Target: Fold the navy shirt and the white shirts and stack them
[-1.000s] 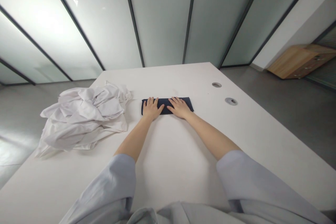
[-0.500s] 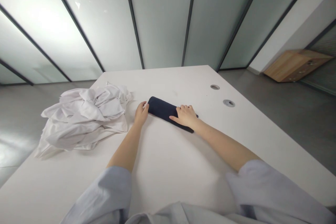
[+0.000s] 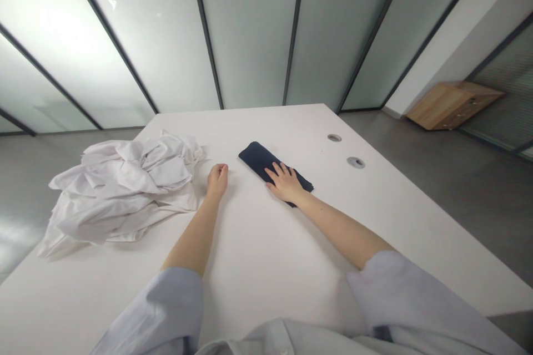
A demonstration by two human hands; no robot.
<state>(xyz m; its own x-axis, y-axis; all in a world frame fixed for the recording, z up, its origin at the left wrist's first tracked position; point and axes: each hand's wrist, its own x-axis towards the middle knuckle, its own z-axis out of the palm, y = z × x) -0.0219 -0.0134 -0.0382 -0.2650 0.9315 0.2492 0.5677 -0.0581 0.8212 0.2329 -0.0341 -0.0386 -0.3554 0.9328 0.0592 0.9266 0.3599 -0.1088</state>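
A dark navy folded cloth (image 3: 259, 158) lies flat on the white table as a long, narrow rectangle, slanting down to the right. Pressed flat on its right half is my right hand (image 3: 285, 182), fingers spread, covering part of the cloth. My left hand (image 3: 217, 179) is off to the left of the cloth, apart from it, its fingers curled closed. Whatever those fingers hold, if anything, is hidden. Further left, a crumpled heap of white cloth (image 3: 125, 191) is piled on the table.
The white table (image 3: 266, 266) has two round cable holes near its right edge, the farther grommet (image 3: 334, 137) and the nearer grommet (image 3: 356, 162). Beyond stand frosted glass panels (image 3: 250, 33). A wooden cabinet (image 3: 447, 105) stands on the floor at right.
My left hand has come away from the navy cloth's left end and its fingers have curled. The cloth has turned slightly, its left end shifting away and right. My right hand stays on it.
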